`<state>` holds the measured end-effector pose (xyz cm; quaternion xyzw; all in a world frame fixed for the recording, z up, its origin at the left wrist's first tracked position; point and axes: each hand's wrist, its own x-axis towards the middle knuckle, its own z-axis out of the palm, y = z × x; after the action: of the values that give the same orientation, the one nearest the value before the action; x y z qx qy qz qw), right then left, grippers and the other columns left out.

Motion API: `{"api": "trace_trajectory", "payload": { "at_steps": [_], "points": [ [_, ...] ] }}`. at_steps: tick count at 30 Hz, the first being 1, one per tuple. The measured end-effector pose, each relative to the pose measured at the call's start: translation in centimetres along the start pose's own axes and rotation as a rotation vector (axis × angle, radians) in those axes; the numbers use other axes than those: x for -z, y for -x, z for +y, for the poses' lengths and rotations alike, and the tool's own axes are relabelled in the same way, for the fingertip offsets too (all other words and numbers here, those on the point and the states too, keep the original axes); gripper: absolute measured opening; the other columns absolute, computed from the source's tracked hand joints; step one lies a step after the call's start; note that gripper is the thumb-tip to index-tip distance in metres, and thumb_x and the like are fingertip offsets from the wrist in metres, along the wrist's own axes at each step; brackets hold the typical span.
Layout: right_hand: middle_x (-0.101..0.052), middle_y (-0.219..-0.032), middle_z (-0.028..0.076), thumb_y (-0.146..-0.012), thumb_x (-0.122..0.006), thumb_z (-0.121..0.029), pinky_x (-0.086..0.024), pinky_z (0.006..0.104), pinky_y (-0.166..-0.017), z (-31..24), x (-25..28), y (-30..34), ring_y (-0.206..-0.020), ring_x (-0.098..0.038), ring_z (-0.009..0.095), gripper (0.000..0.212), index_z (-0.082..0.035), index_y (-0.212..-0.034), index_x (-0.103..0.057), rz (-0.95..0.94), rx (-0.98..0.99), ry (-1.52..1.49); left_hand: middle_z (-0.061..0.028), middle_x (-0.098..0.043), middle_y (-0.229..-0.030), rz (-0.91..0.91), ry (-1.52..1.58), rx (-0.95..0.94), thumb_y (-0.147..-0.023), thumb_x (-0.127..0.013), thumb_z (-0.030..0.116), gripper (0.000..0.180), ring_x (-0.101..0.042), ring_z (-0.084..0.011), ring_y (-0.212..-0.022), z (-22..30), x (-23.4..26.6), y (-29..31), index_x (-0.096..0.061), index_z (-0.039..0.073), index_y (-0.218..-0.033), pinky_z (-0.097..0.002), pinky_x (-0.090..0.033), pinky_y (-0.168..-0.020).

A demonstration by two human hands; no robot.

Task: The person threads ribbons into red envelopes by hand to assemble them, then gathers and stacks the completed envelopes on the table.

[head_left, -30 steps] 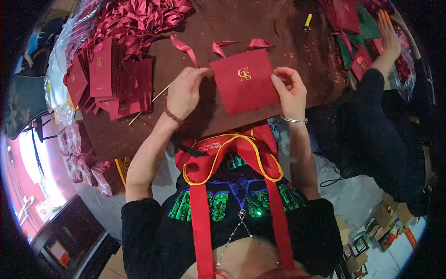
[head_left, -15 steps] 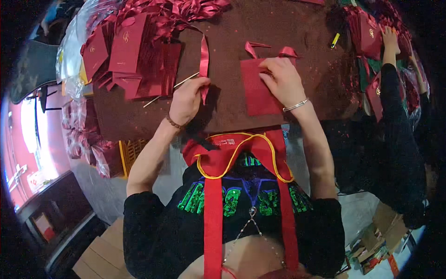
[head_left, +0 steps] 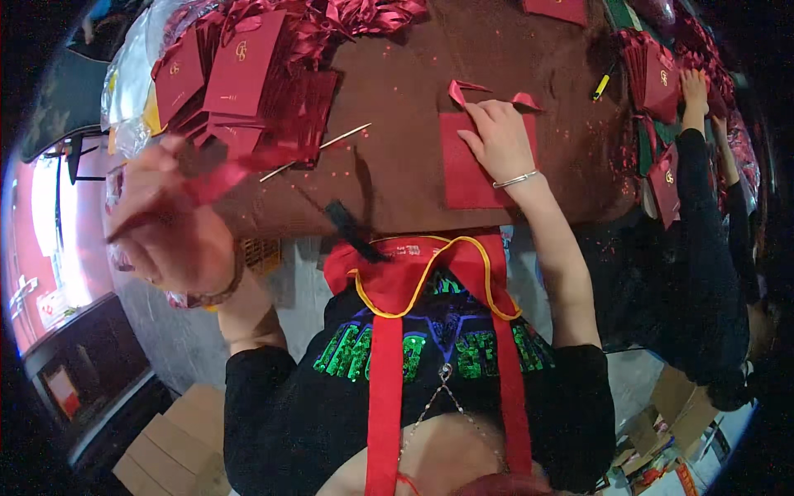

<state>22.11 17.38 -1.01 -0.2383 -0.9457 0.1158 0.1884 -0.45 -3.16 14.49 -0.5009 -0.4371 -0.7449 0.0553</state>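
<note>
Here's your right hand [head_left: 500, 147], laid across the dark-red square [head_left: 473, 188] near the table's front edge, fingers bent by its top edge; whether they pinch it or merely press, you can't tell from above. Out left, your left hand [head_left: 178, 244] is a blur, with a smeared red ribbon [head_left: 227, 175] at its fingers, and its grip can't be read. Watch that ribbon: a loose end could catch the pale stick [head_left: 339, 139] or drag the stacked red cards [head_left: 246, 70], if your arm swings too low. The square could skid or crease too, should your right hand press unevenly. Beneath it all, the brown table [head_left: 397, 169] is speckled with red bits, a ribbon heap [head_left: 364, 15] at the far side, a yellow tool [head_left: 601, 88] off right. Beyond, a co-worker's hand [head_left: 695, 89] is at more red cards, while cardboard [head_left: 169, 442] sits below left on the grey floor [head_left: 302, 293].
</note>
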Motion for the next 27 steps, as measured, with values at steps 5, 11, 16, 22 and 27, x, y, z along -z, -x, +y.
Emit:
{"api": "trace_trajectory", "payload": {
  "at_steps": [5, 11, 16, 22, 27],
  "points": [
    [-0.058, -0.088, 0.011, -0.067, -0.071, -0.023, -0.043, 0.0397, -0.072, -0.6, 1.5, 0.0, -0.085, -0.055, 0.030, 0.035, -0.005, -0.092, -0.055, -0.093, -0.260, 0.123, -0.0079, -0.057, -0.090, -0.231, -0.212, 0.792, -0.085, -0.052, 0.009, 0.019, -0.053, -0.0104, -0.076, -1.3, -2.5, -0.6, -0.055, 0.001, -0.102, -0.0204, -0.042, -0.066],
    [-0.059, -0.084, 0.011, -0.070, -0.067, -0.018, -0.045, 0.0360, -0.068, 1.7, 2.0, 1.4, -0.081, -0.058, 0.028, 0.026, -0.005, -0.090, -0.057, -0.151, -0.350, -0.234, -0.0073, -0.062, -0.080, -0.649, -0.159, 0.863, -0.082, -0.057, 0.013, 0.016, -0.059, -0.0133, -0.073, -9.3, -8.5, 9.0, -0.061, 0.004, -0.095, -0.0260, -0.045, -0.063],
    [-0.058, -0.087, 0.011, -0.077, -0.057, -0.007, -0.046, 0.0335, -0.075, 2.6, 2.4, 2.8, -0.084, -0.058, 0.028, 0.020, -0.006, -0.096, -0.063, -0.150, -0.238, -0.398, -0.0121, -0.063, -0.086, -0.937, -0.400, 0.681, -0.081, -0.059, 0.019, 0.017, -0.062, -0.0243, -0.080, -9.6, -11.9, 10.7, -0.063, 0.006, -0.089, -0.0308, -0.047, -0.068],
    [-0.060, -0.091, 0.012, -0.076, -0.059, -0.007, -0.046, 0.0303, -0.076, 2.0, 1.9, 2.9, -0.084, -0.059, 0.024, 0.024, -0.005, -0.100, -0.062, -0.205, -0.317, -0.632, -0.0150, -0.062, -0.093, -0.955, -0.473, 0.687, -0.080, -0.060, 0.019, 0.030, -0.061, -0.0304, -0.085, -9.1, -11.9, 10.6, -0.048, 0.008, -0.106, -0.0391, -0.048, -0.069],
    [-0.063, -0.093, 0.012, -0.074, -0.062, -0.008, -0.047, 0.0287, -0.077, 1.1, 1.8, 2.5, -0.083, -0.060, 0.018, 0.030, -0.004, -0.103, -0.060, -0.305, -0.489, -0.822, -0.0157, -0.063, -0.091, -1.016, -0.358, 0.654, -0.081, -0.062, 0.016, 0.038, -0.063, -0.0280, -0.085, -8.7, -9.6, 9.6, -0.046, 0.008, -0.114, -0.0341, -0.048, -0.072]
  ]
}}
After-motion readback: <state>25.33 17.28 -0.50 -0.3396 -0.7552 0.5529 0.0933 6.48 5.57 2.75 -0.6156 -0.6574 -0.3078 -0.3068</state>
